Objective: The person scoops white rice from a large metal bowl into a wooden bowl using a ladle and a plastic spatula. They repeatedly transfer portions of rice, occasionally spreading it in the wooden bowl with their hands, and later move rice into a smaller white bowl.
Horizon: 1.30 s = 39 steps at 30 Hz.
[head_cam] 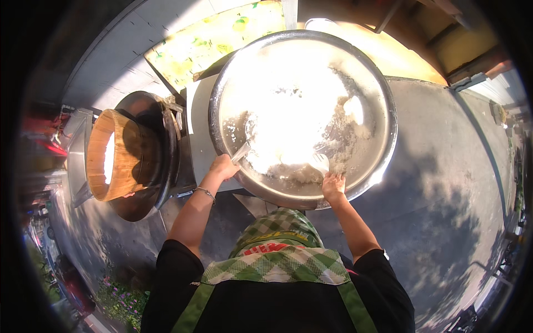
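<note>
A large round metal basin [366, 162] with a dark rim lies before me, holding a white, crumbly, grain-like mass [287, 125] that is strongly overexposed. At its lower left edge, my left hand [225, 167] is closed around the handle of a pale utensil [240, 153], whose far end is lost in the glare. My right hand [334, 186], over the lower right rim, grips a whitish fork-like utensil [320, 163] with its tines at the mass. A green-and-white checked apron [277, 266] covers my front.
On the left, a wooden tub [125, 154] with white contents leans in a wide dark wok-like vessel [137, 210]. Beyond the basin is a table with a yellow patterned cover [216, 37]. Flowering plants [120, 299] grow at the lower left, beside concrete ground [424, 125].
</note>
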### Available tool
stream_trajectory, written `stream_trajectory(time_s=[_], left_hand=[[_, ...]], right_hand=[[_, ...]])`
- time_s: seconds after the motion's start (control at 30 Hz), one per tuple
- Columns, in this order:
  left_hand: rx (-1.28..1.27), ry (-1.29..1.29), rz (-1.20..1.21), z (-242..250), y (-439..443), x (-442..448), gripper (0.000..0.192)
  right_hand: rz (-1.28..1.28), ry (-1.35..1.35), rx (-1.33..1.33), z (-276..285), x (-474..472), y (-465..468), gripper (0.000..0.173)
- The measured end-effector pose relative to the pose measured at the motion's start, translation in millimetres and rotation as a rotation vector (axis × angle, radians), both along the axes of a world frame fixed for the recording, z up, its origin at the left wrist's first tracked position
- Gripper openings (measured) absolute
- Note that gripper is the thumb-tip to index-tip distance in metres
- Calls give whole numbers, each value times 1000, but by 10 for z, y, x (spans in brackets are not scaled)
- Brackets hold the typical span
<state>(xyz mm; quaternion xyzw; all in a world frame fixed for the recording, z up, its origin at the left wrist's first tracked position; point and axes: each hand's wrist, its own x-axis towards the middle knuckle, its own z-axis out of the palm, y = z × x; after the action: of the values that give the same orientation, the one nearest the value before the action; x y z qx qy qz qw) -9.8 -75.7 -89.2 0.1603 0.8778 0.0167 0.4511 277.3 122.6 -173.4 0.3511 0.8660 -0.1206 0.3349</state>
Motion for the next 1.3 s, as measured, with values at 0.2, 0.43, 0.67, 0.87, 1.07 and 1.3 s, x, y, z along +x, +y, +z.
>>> stream_trajectory(time_s=[0.2, 0.43, 0.67, 0.87, 1.07, 1.3], left_hand=[[320, -1183, 941, -356, 338, -92, 25], [390, -1310, 1068, 74, 153, 72, 12], [449, -1312, 1027, 748, 38, 283, 6], [444, -1193, 990, 1104, -12, 378, 14], [419, -1155, 942, 1378, 60, 366, 16], [342, -1134, 913, 1410, 149, 295, 14]], right_hand=[[-165, 258, -215, 77, 171, 286, 35], [-307, 984, -262, 600, -393, 582, 47], [99, 626, -97, 798, -876, 307, 62], [-461, 972, -534, 882, 142, 1096, 45], [-409, 856, -906, 866, 422, 1445, 38], [-462, 988, -1306, 75, -424, 1745, 41]])
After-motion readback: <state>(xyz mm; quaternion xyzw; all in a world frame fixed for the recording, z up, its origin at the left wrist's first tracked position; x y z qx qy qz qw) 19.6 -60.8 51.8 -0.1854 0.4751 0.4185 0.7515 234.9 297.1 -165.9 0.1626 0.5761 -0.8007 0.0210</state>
